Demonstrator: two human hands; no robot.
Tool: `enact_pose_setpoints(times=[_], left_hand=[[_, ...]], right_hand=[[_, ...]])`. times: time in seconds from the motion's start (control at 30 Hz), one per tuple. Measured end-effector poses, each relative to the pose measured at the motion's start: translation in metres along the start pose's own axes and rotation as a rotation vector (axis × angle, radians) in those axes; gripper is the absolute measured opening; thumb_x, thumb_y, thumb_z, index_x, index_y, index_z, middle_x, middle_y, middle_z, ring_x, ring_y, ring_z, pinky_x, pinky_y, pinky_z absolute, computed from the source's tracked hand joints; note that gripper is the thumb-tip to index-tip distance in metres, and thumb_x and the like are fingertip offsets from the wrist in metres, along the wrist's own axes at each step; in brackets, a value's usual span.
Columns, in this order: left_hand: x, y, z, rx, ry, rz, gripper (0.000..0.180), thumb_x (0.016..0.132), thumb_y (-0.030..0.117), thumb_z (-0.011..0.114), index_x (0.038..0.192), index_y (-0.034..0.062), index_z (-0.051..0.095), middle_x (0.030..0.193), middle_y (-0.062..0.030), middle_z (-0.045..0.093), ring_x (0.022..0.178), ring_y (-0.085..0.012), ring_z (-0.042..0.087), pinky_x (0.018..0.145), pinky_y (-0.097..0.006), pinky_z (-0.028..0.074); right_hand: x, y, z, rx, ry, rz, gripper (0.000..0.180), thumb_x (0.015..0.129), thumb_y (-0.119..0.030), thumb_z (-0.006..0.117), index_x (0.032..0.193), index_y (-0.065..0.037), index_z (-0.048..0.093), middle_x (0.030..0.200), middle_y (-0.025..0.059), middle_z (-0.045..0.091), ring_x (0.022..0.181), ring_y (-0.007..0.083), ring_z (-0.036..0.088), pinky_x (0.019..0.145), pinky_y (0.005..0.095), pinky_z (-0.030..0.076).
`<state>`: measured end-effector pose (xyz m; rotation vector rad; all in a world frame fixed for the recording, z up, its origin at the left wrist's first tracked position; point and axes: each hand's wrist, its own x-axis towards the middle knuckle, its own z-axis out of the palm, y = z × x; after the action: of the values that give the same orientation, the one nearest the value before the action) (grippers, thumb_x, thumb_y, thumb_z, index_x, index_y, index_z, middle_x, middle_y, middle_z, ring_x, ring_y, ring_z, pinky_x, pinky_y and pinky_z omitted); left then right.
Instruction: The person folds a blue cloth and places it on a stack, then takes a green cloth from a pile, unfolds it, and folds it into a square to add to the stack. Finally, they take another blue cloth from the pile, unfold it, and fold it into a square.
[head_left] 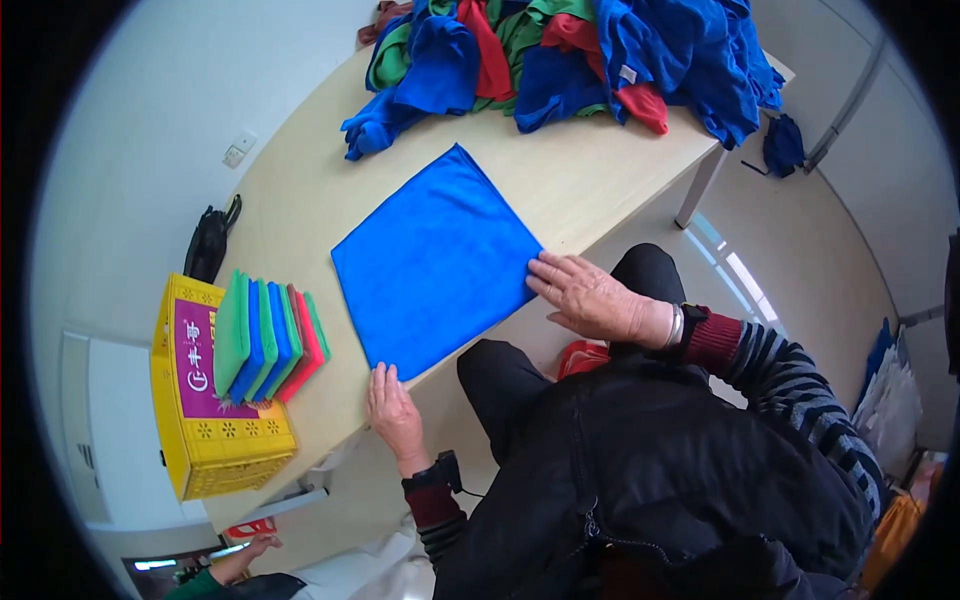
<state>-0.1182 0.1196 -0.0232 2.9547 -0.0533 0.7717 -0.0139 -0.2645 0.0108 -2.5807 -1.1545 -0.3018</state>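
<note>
A blue cloth [435, 260], folded into a smooth square, lies flat on the pale table in front of me. My left hand [397, 415] is at its near corner, fingers stretched out and fingertips touching the edge. At the right corner, the outstretched fingers of my right hand [595, 298] rest on the cloth, with the thumb apart below them. Several folded green, blue and red cloths [262, 345] stand on edge in a row to the left.
A heap of loose blue, green and red cloths [560, 70] covers the table's far side. Behind the folded row is a yellow crate [225, 455] with a purple panel. A black umbrella-like item [208, 245] lies near the wall. Another person's hand [262, 543] shows at lower left.
</note>
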Motion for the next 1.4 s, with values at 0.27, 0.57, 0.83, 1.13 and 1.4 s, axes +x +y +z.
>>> enact_pose_setpoints(times=[0.27, 0.57, 0.83, 1.13, 1.4], left_hand=[[0.065, -0.069, -0.003, 0.193, -0.324, -0.073, 0.036, 0.099, 0.020, 0.053, 0.131, 0.0045, 0.061, 0.141, -0.0205, 0.054, 0.130, -0.0363, 0.051, 0.108, -0.047, 0.039], [0.085, 0.039, 0.032, 0.177, -0.385, -0.242, 0.057, 0.103, 0.040, 0.045, 0.153, 0.0115, 0.037, 0.159, -0.0209, 0.032, 0.147, -0.0383, 0.027, 0.118, -0.057, 0.021], [0.102, -0.033, 0.043, 0.069, -0.407, -0.038, 0.062, 0.102, 0.043, 0.046, 0.155, 0.0136, 0.033, 0.162, -0.0169, 0.028, 0.150, -0.0360, 0.022, 0.119, -0.059, 0.017], [0.153, 0.042, 0.013, 0.148, -0.356, 0.204, 0.064, 0.095, 0.034, 0.062, 0.149, 0.0077, 0.041, 0.156, -0.0182, 0.037, 0.144, -0.0383, 0.032, 0.115, -0.053, 0.028], [0.069, 0.134, 0.026, -0.088, -0.169, 0.362, 0.051, 0.088, 0.010, 0.068, 0.136, 0.0007, 0.053, 0.141, -0.0181, 0.052, 0.129, -0.0374, 0.049, 0.108, -0.047, 0.040]], right_hand=[[0.045, 0.028, -0.015, 0.642, -0.012, -0.065, 0.024, 0.092, -0.025, 0.063, 0.110, -0.010, 0.069, 0.084, 0.0165, 0.070, 0.074, 0.0386, 0.067, 0.067, 0.0483, 0.053], [0.207, 0.162, 0.041, 0.055, 0.101, 0.475, 0.036, 0.084, -0.029, 0.069, 0.109, -0.004, 0.067, 0.113, 0.0220, 0.068, 0.105, 0.0382, 0.066, 0.088, 0.0466, 0.053], [0.217, 0.194, 0.053, 0.238, -0.098, 0.533, 0.031, 0.083, -0.021, 0.068, 0.107, -0.002, 0.068, 0.093, 0.0200, 0.072, 0.083, 0.0341, 0.072, 0.074, 0.0436, 0.058], [0.149, 0.167, 0.017, 0.724, -0.265, 0.744, 0.030, 0.083, -0.007, 0.067, 0.112, 0.000, 0.067, 0.076, 0.0084, 0.068, 0.061, 0.0165, 0.067, 0.054, 0.0320, 0.056], [0.133, 0.165, 0.009, 0.724, -0.201, 0.717, 0.027, 0.083, -0.006, 0.066, 0.110, 0.000, 0.067, 0.080, 0.0089, 0.069, 0.060, 0.0173, 0.067, 0.054, 0.0324, 0.056]])
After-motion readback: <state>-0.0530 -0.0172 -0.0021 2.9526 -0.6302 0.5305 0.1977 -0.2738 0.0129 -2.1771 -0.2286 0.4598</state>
